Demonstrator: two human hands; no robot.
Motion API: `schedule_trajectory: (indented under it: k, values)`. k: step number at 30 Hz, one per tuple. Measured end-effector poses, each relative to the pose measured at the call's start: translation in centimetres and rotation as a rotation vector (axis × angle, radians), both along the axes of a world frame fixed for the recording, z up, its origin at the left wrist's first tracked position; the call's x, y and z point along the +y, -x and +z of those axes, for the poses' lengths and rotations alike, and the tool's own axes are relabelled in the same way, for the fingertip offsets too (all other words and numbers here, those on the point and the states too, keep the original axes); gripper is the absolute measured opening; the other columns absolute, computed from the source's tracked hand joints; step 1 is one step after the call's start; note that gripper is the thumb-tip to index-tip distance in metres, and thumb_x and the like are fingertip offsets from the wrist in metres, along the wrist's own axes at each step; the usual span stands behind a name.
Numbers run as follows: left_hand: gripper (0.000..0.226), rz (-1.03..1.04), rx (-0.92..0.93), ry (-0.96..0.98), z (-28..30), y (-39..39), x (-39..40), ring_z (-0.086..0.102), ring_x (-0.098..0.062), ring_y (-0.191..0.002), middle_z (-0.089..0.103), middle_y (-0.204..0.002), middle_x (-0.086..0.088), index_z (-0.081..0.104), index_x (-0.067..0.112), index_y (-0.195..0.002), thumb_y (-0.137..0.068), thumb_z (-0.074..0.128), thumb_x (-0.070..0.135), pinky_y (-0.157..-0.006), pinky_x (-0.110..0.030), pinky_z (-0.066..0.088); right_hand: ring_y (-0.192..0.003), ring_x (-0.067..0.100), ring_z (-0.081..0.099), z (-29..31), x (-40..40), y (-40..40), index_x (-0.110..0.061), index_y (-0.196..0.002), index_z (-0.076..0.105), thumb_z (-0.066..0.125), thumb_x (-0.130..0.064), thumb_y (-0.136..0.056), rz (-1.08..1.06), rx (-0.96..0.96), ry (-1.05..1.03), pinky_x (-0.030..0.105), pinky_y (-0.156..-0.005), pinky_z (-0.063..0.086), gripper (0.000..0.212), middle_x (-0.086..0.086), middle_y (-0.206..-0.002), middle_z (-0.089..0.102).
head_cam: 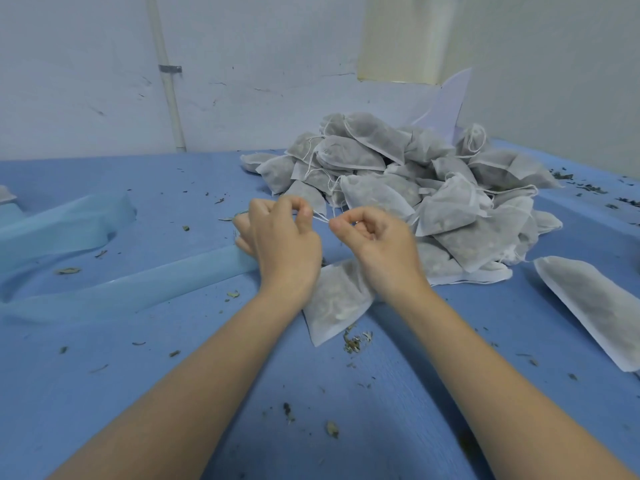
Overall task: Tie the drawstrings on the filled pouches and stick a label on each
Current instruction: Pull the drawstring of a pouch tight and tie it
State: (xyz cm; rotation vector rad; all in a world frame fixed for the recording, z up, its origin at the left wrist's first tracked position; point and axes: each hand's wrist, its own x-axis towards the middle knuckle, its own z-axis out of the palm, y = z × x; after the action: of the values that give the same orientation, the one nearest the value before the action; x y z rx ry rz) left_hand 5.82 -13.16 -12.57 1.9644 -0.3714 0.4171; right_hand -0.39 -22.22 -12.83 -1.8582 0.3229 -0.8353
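Two hands work one drawstring (pixel 321 218): left hand (pixel 282 239) and right hand (pixel 375 244) each pinch an end, pouch (pixel 337 301) lying beneath the wrists at 6 o'clock. Knot stage unclear, string very thin. Risk: uneven pull slips the knot, spilling filling; pile (pixel 408 174) at 1 o'clock may snag.

left hand (pixel 280 237): fingers curled, pinching | right hand (pixel 377 240): fingers curled, pinching | forearms bare, converging

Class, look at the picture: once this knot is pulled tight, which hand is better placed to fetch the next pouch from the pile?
Probably the right hand: the pile lies just beyond it, while the left hand sits farther away, by the light blue strip.
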Motion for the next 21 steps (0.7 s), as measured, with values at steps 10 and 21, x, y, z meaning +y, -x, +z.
schedule_trajectory:
  k: [10, 21]
  values:
    - [0.031, -0.202, 0.222, 0.089, -1.1, 1.2, -0.4, 0.047, -0.017, -0.090, 0.050, -0.102, -0.003, 0.051, 0.016, -0.107, -0.090, 0.053, 0.042, -0.077, -0.027, 0.033, -0.050, -0.004, 0.050, 0.5, -1.8, 0.2, -0.023, -0.079, 0.071, 0.074, -0.016, -0.083, -0.222, -0.313, -0.522, 0.015, -0.062, 0.041, 0.008, -0.019, -0.049, 0.056]
    - [0.010, -0.582, 0.938, 0.723, -0.3, 0.9, -0.7, 0.066, -0.014, -0.068, 0.066, -0.083, -0.009, 0.062, 0.002, -0.090, -0.083, 0.064, 0.006, -0.071, -0.026, 0.058, -0.048, 0.006, 0.034, 0.3, -2.5, -0.1, -0.023, -0.080, 0.072, 0.072, -0.021, -0.086, -0.258, -0.395, -0.707, 0.021, -0.053, 0.036, 0.006, -0.015, -0.046, 0.042]
